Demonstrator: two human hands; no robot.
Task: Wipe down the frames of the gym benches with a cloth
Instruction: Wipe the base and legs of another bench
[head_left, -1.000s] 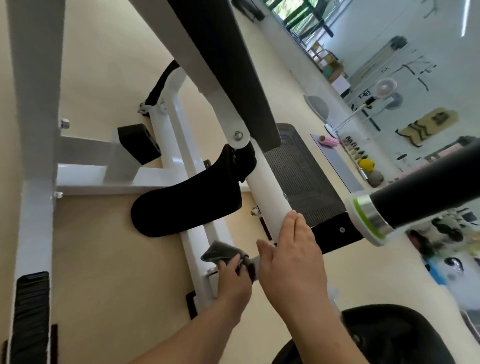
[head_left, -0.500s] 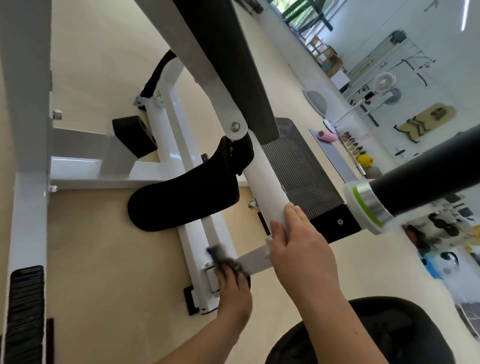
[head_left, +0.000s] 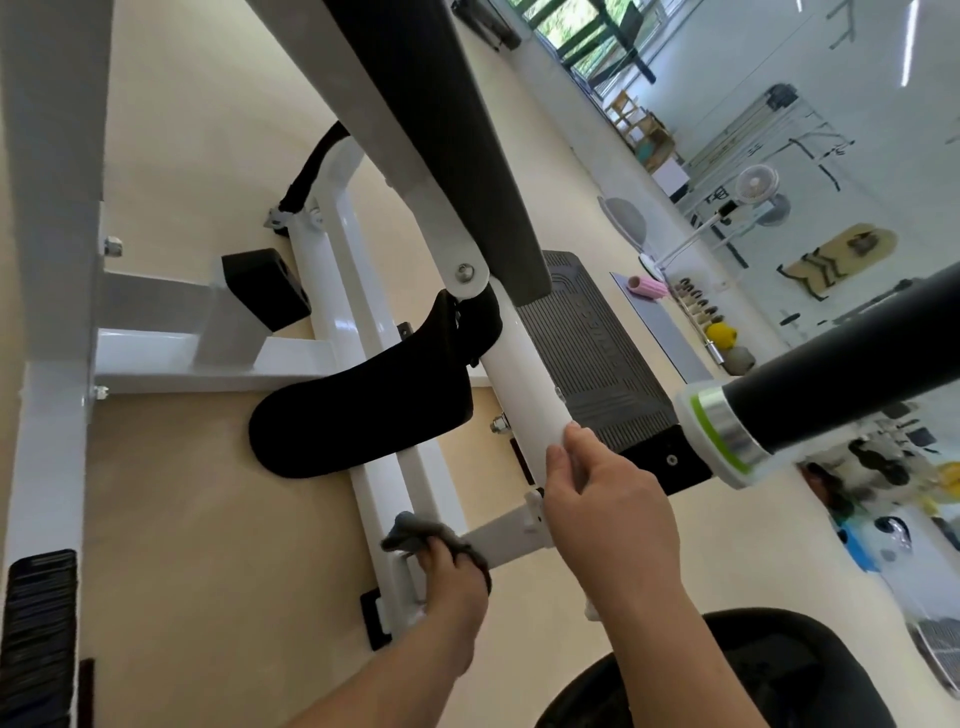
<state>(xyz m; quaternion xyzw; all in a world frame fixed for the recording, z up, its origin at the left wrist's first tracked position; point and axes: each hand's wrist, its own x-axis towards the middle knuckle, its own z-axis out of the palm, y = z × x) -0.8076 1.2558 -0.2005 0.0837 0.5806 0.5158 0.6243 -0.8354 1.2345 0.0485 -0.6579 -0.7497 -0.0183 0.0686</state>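
Note:
A white gym bench frame (head_left: 363, 312) runs across the floor under a black seat pad (head_left: 358, 410) and a dark back pad (head_left: 441, 130). My left hand (head_left: 452, 577) grips a grey cloth (head_left: 415, 535) and presses it on the low white beam near its end, beside a flat cross brace (head_left: 504, 535). My right hand (head_left: 608, 509) is wrapped around the white round tube (head_left: 524, 374) that slopes down from the back pad hinge.
A black foam roller with a green-ringed cap (head_left: 831, 374) juts in from the right. A ribbed black step platform (head_left: 597, 353) lies behind the tube. White uprights (head_left: 52, 260) stand at the left. A dark round seat (head_left: 727, 675) sits at the bottom. Dumbbells and a fan line the mirrored wall.
My left hand has carried the cloth down from beside my right hand onto the low beam. My right hand has slid slightly on the tube and keeps its hold.

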